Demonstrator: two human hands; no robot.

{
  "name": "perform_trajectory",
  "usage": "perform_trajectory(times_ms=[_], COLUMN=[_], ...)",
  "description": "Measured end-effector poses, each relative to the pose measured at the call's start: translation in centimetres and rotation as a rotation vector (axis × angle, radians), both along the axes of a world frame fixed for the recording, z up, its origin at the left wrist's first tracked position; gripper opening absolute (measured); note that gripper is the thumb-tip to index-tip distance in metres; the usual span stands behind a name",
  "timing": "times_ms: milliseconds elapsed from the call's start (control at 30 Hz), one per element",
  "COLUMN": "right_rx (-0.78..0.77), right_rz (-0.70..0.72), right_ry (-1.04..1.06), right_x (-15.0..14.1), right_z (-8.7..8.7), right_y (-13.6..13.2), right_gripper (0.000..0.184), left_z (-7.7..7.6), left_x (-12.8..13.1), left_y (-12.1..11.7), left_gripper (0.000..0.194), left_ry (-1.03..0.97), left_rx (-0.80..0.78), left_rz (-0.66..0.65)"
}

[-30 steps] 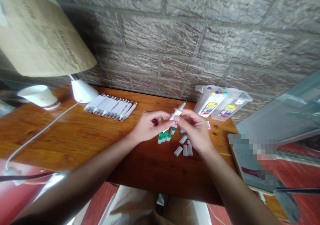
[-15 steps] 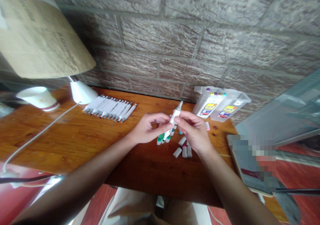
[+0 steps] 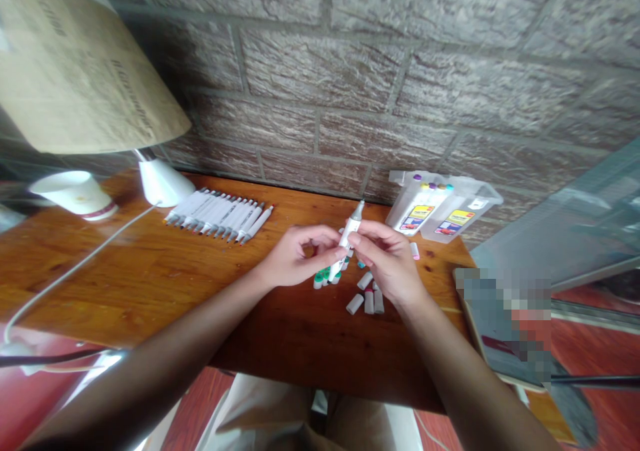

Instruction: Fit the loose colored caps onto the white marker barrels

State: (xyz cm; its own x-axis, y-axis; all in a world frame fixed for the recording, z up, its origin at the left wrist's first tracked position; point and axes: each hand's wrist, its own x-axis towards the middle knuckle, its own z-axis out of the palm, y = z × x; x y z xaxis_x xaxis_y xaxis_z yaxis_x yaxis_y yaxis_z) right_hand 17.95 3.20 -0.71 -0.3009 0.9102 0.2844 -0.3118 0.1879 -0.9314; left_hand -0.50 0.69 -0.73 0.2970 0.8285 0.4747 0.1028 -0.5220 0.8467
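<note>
A white marker (image 3: pixel 348 237) with an uncapped grey upper end is held aslant between both hands, above the table. My left hand (image 3: pixel 300 257) pinches its lower part between thumb and fingers. Higher up on the barrel, my right hand (image 3: pixel 390 257) grips it with thumb and fingertips. Green-topped caps (image 3: pixel 319 279) stand beneath the marker, partly hidden by it and the hands. Nearer to me, several loose grey-white caps (image 3: pixel 355 304) lie on the wooden table (image 3: pixel 300 344).
A row of uncapped markers (image 3: pixel 217 217) lies at left, beside a lamp (image 3: pixel 165 181) with its cord and a paper cup (image 3: pixel 77 194). Clear plastic boxes (image 3: pixel 453 217) stand at the back right, one with markers. A tablet-like device (image 3: pixel 493 351) lies at the right edge.
</note>
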Motion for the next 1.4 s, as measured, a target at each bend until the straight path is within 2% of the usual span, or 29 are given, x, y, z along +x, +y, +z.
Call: perform_trajectory(times_ms=[833, 1067, 1233, 1400], right_rx=[0.007, 0.014, 0.018, 0.015], right_rz=[0.016, -0.017, -0.037, -0.018], right_ry=[-0.014, -0.055, -0.091, -0.035], right_x=[0.16, -0.05, -0.11, -0.18], right_z=[0.54, 0.45, 0.36, 0.42], right_y=[-0.15, -0.3, -0.31, -0.3], right_gripper=[0.02, 0.024, 0.02, 0.015], left_z=[0.41, 0.15, -0.06, -0.12], left_x=[-0.14, 0.03, 0.13, 0.1], left_y=[0.05, 0.07, 0.1, 0.18], left_gripper=[0.024, 0.025, 0.024, 0.028], left_ry=[0.075, 0.062, 0.013, 0.002], left_rx=[0.07, 0.029, -0.017, -0.045], left_rz=[0.034, 0.019, 0.006, 0.004])
